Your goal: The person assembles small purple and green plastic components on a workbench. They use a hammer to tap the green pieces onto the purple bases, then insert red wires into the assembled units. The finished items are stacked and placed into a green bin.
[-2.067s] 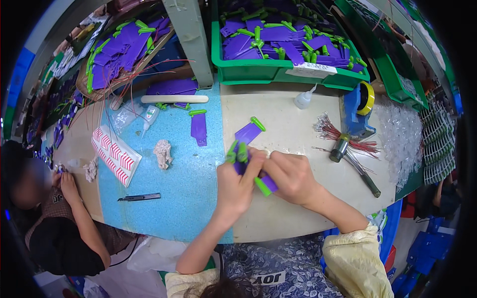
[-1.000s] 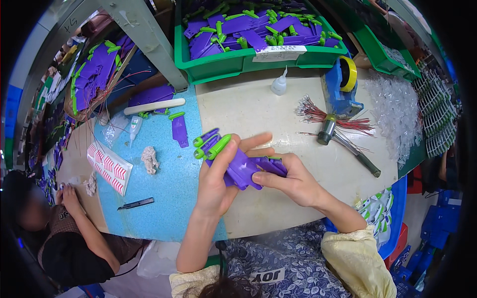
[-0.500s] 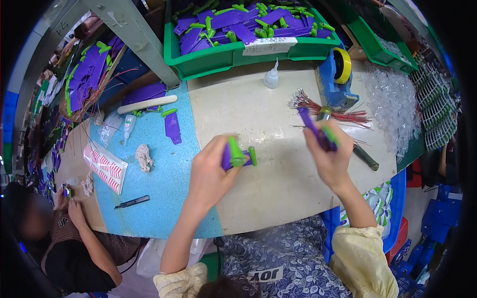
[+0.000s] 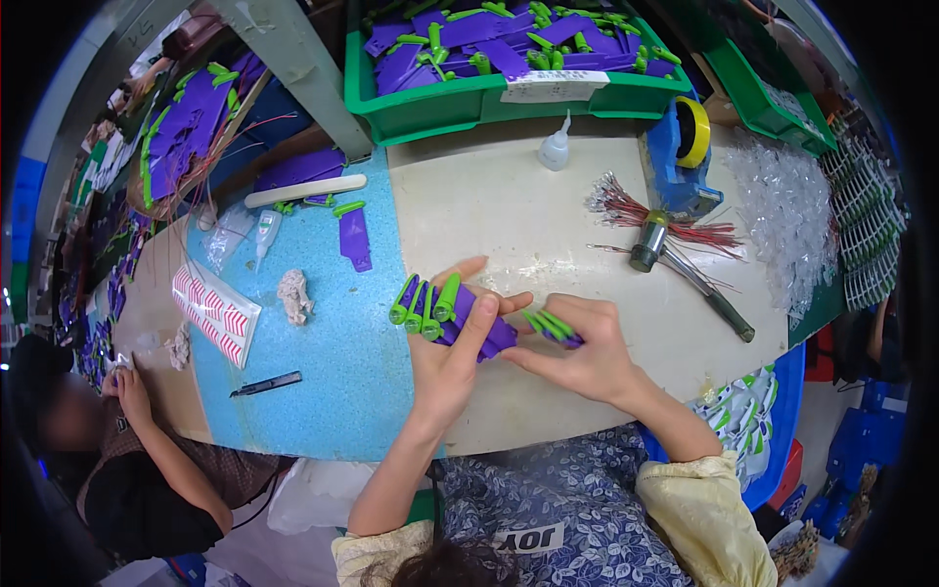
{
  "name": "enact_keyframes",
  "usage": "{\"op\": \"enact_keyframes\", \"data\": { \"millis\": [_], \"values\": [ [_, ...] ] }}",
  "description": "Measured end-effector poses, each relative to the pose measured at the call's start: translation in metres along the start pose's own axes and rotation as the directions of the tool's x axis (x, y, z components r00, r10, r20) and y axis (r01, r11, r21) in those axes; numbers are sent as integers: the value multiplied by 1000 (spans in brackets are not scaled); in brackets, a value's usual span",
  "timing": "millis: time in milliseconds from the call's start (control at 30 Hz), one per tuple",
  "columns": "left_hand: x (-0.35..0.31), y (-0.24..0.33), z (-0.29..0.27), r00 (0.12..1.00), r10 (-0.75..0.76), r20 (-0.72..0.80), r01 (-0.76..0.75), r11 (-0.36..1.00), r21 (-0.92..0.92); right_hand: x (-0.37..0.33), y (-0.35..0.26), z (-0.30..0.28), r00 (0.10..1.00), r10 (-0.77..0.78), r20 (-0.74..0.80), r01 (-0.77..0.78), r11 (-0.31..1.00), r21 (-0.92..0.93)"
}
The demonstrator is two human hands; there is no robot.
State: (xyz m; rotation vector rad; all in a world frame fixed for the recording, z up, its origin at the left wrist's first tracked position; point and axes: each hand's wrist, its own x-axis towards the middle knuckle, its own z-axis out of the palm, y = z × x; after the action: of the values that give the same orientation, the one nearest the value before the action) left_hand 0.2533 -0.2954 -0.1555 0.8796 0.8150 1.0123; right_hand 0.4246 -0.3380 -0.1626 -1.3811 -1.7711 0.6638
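Several flat purple plastic pieces with green clip ends sit clamped in the left hand above the table's near edge, while the right hand pinches two more green-tipped purple pieces just beside them.

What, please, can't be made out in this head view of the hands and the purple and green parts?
- Head view: how many purple parts the left hand holds; its own fingers cover the stack.
- Head view: shape of the piece in the right hand; only green tips show past the fingers.
- Head view: the green bin is cut off by the top edge.
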Motion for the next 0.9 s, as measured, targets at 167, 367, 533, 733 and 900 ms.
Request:
{"op": "enact_keyframes", "data": {
  "millis": [167,367,533,733,900],
  "values": [
    [0,4,9,998,50,-26,-43,974,221,15,-6,0,894,-440,-89,379,846,-375],
    [63,22,-65,850,527,-6,-113,193,975,2,18,-26,936,77,-343,-138,978,-159],
    [113,11,-153,897,387,-215,106,283,953,-21,43,-71,876,-24,-482,-237,849,-472],
    [80,5,-109,961,-71,-267,119,978,170,-81,94,-136,933,220,-286,-360,601,-714],
    [23,-3,-78,977,-136,-163,126,990,-70,-25,56,-161,968,-117,-222,-77,704,-706]
  ]
}}
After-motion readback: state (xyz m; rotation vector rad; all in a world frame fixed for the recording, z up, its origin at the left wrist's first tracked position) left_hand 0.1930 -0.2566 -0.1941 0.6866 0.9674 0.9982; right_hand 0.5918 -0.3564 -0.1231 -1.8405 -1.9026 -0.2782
